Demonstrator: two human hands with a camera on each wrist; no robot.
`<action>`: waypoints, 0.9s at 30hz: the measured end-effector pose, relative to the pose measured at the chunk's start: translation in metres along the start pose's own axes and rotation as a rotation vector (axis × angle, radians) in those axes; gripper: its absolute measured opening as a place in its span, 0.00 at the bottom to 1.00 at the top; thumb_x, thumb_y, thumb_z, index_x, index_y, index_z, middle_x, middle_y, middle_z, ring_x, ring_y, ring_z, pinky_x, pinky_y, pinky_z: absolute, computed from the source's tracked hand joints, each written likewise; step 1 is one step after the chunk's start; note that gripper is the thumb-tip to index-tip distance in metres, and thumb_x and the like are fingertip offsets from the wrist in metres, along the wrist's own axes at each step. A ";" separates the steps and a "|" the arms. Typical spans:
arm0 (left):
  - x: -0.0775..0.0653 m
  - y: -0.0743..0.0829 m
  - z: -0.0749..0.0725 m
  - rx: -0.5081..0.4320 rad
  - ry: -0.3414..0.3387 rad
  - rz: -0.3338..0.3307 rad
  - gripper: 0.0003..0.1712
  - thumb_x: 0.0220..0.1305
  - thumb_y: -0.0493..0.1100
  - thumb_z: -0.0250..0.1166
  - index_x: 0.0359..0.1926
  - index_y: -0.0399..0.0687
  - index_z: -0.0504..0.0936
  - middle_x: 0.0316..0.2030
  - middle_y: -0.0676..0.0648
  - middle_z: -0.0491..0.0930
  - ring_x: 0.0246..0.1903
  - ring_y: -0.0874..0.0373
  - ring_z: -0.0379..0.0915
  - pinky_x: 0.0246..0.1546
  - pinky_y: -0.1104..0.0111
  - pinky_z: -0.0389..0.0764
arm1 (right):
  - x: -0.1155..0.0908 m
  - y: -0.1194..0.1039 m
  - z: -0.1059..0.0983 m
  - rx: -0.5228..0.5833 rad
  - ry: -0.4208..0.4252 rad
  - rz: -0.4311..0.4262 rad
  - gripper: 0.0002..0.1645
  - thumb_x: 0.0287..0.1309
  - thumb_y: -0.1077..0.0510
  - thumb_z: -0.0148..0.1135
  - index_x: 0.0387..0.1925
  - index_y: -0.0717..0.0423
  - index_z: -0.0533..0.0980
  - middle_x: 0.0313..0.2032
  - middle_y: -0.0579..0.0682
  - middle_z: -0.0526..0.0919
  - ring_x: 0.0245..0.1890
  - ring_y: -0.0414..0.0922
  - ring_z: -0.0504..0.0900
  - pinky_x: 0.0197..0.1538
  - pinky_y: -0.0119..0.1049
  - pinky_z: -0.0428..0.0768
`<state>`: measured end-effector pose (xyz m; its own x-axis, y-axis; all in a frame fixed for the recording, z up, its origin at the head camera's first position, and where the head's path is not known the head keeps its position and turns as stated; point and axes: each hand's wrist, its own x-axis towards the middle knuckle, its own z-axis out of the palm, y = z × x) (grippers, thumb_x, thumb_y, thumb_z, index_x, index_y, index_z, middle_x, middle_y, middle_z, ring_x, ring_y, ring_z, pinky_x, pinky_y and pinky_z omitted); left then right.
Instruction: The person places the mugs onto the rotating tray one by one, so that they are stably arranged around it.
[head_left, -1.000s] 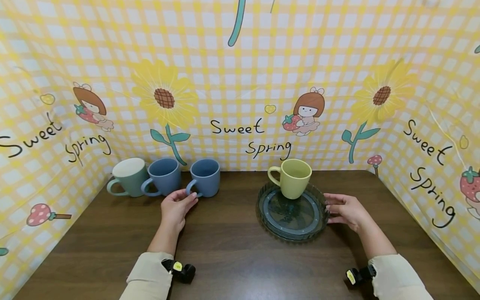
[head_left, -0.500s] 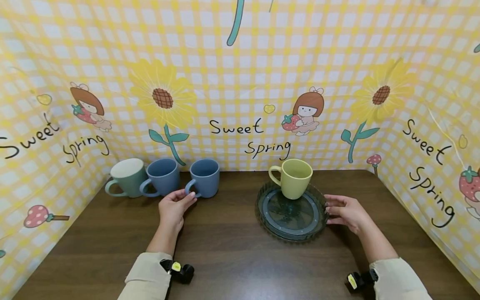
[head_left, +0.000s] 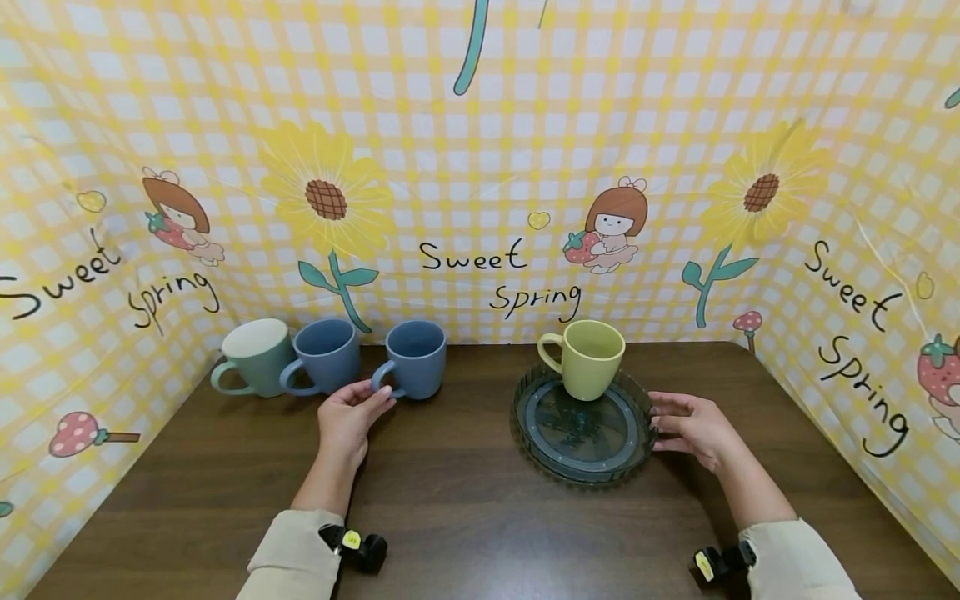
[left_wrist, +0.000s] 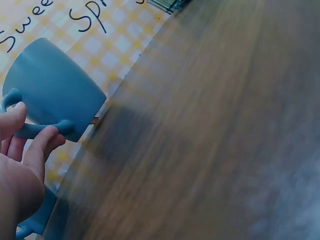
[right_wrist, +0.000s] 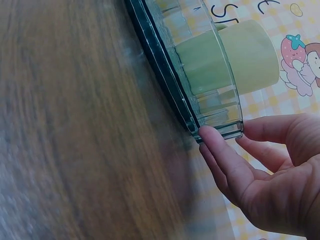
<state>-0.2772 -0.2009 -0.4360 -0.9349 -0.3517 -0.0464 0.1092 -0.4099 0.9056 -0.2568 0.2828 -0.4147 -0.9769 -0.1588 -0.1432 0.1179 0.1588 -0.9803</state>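
By the L hand (head_left: pixel 347 417), the handle (head_left: pixel 382 377) of a blue mug (head_left: pixel 420 360) is pinched btwn thumb & fingers; mug is held just beyond & R of that hand, approx. upright, handle turned back twd it. Base on or off the worktop (head_left: pixel 480 542): can't be told for sure. By the R hand (head_left: pixel 693 427), the edge of a round tray (head_left: pixel 577 450) is gripped w/ thumb & fingertips. Main relation: tray is set btwn the hands, touched by R, well apart from L, so it's found R of the held mug & a bit closer in. On its far side a yellow-green mug (head_left: pixel 591 362) is stood upright, handle pointed L. Just beyond L hand, a 2nd blue mug (head_left: pixel 326 354) is placed, green mug (head_left: pixel 262 362) farther L; neither is held.
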 end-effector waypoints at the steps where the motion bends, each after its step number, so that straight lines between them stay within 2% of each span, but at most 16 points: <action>1: 0.000 0.000 0.000 -0.003 -0.003 0.002 0.08 0.52 0.24 0.70 0.32 0.37 0.83 0.27 0.48 0.78 0.29 0.55 0.84 0.39 0.61 0.85 | 0.000 0.000 0.000 0.003 0.001 0.000 0.34 0.64 0.72 0.52 0.68 0.75 0.55 0.59 0.73 0.66 0.43 0.44 0.78 0.42 0.44 0.86; 12: -0.003 0.001 0.007 -0.061 -0.040 0.025 0.09 0.52 0.21 0.69 0.32 0.36 0.84 0.27 0.46 0.78 0.26 0.57 0.83 0.37 0.60 0.86 | 0.000 0.002 0.000 0.012 0.002 0.002 0.34 0.65 0.71 0.53 0.69 0.74 0.55 0.60 0.73 0.64 0.43 0.44 0.78 0.43 0.44 0.86; 19: -0.006 0.003 0.014 -0.083 -0.061 0.021 0.09 0.52 0.20 0.68 0.35 0.31 0.83 0.27 0.46 0.77 0.28 0.54 0.84 0.37 0.59 0.86 | -0.001 0.001 0.000 0.015 0.004 -0.004 0.34 0.64 0.71 0.52 0.69 0.74 0.54 0.61 0.74 0.64 0.44 0.45 0.78 0.43 0.44 0.85; 24: -0.010 0.004 0.020 -0.081 -0.073 0.020 0.13 0.53 0.20 0.67 0.28 0.41 0.85 0.27 0.46 0.79 0.27 0.55 0.83 0.36 0.59 0.86 | -0.001 0.002 0.001 0.025 0.000 -0.006 0.34 0.64 0.71 0.53 0.69 0.75 0.54 0.60 0.73 0.64 0.43 0.45 0.78 0.43 0.44 0.85; 27: -0.012 0.004 0.024 -0.080 -0.102 0.025 0.15 0.53 0.19 0.66 0.27 0.43 0.85 0.27 0.46 0.79 0.27 0.55 0.84 0.36 0.59 0.86 | -0.001 0.003 0.001 0.025 0.002 -0.008 0.35 0.64 0.71 0.53 0.69 0.75 0.54 0.60 0.74 0.64 0.43 0.45 0.77 0.43 0.44 0.86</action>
<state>-0.2740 -0.1778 -0.4217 -0.9606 -0.2771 0.0223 0.1555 -0.4690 0.8694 -0.2552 0.2829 -0.4172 -0.9781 -0.1585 -0.1348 0.1142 0.1329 -0.9845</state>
